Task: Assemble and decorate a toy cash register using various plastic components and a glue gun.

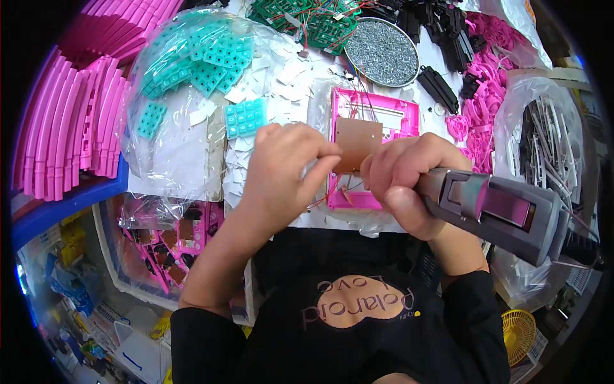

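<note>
The head view shows both hands at work over a brown board (358, 137) that lies across an open pink casing (410, 120) on the white table (311, 221). The step in hand looks like fastening the board into this casing: a gray handheld tool (505, 208), probably a powered screwdriver, is brought to the board's lower right, and a round dish (419, 59) of small metal pieces (382, 52) stands just beyond the casing. The next move seems to call for a lined-up tip and a board that stays flat, with the thin wires (366, 96) clear of its edges.

The right hand (416, 173) is closed around the tool's front part, thumb underneath, so that the body slants out toward the lower right; the working tip is hidden behind the fingers. The left hand (281, 169) hangs just beside the board's left edge, wrist bent, thumb and forefinger drawn close together and aimed right. Whether these fingertips touch the board or pinch something small I cannot tell. The two hands are apart, with the board between them, and both forearms rise from the lower edge, elbows spread.
</note>
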`<control>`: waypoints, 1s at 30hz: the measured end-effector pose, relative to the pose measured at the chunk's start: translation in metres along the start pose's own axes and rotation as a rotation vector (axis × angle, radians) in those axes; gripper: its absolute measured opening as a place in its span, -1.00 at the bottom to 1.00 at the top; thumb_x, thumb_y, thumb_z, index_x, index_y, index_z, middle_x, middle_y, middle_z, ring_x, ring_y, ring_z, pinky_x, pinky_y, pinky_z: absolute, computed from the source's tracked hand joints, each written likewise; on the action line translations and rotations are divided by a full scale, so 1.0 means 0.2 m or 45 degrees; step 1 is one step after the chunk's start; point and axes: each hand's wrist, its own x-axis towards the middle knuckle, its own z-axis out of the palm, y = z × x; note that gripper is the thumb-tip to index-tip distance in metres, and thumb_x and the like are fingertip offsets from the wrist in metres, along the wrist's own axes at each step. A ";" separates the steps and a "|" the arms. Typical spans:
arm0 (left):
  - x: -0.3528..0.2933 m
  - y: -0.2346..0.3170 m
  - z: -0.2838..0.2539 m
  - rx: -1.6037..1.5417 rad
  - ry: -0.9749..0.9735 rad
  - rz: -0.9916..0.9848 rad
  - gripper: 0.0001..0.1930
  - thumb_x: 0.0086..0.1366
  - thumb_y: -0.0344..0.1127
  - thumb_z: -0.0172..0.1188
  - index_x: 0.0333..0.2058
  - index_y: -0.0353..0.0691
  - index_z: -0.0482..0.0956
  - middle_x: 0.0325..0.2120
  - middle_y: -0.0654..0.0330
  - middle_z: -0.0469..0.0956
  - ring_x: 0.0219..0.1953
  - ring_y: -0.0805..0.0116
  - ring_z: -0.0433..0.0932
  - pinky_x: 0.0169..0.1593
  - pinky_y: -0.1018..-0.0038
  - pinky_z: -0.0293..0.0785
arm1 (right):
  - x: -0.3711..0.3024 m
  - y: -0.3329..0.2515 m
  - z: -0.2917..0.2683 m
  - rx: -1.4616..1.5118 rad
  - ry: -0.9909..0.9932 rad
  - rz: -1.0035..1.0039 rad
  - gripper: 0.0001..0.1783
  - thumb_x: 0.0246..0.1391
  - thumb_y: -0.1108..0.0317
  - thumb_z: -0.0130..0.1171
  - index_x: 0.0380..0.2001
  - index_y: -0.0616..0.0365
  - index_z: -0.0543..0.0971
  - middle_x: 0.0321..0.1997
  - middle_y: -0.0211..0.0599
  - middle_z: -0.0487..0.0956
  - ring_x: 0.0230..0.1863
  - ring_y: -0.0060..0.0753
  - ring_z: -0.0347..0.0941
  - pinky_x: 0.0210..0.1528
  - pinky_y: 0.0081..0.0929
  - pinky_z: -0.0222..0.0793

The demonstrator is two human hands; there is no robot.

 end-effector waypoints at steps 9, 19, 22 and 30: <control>-0.06 0.08 0.11 0.091 -0.011 -0.008 -0.87 0.09 -0.35 0.42 -0.38 -0.05 0.65 -0.42 0.33 0.52 -0.30 0.32 0.52 -0.06 0.25 0.19 | 0.06 -0.14 0.00 0.383 0.172 0.036 -0.64 0.21 0.03 0.37 -0.28 -0.04 0.42 -0.67 -0.58 0.35 -0.71 -0.59 0.26 -0.62 -0.51 0.16; -0.05 0.06 0.11 0.129 0.018 0.115 -0.77 -0.02 -0.32 0.49 -0.37 -0.06 0.64 -0.35 0.35 0.52 -0.23 0.30 0.51 -0.03 0.19 0.17 | 0.07 -0.15 0.04 0.400 0.215 0.100 -0.63 0.20 0.03 0.38 -0.31 -0.03 0.41 -0.67 -0.56 0.35 -0.71 -0.57 0.25 -0.60 -0.51 0.16; -0.02 0.07 0.04 0.211 -0.047 0.047 -0.64 -0.05 -0.20 0.51 -0.24 -0.07 0.66 -0.24 0.32 0.59 -0.17 0.32 0.50 0.00 0.18 0.14 | 0.09 -0.10 -0.02 0.474 0.096 0.011 -0.69 0.24 0.15 0.31 -0.26 0.05 0.39 -0.60 -0.46 0.39 -0.63 -0.54 0.30 -0.49 -0.45 0.26; -0.10 0.01 -0.05 0.597 -0.321 0.399 -0.58 0.04 -0.06 0.43 -0.13 -0.10 0.71 -0.02 0.37 0.61 0.04 0.34 0.49 0.28 -0.04 0.05 | 0.17 0.02 -0.06 0.470 0.099 -0.149 -0.75 0.27 0.39 0.20 -0.21 0.25 0.33 -0.53 -0.26 0.48 -0.55 -0.56 0.39 -0.46 -0.49 0.41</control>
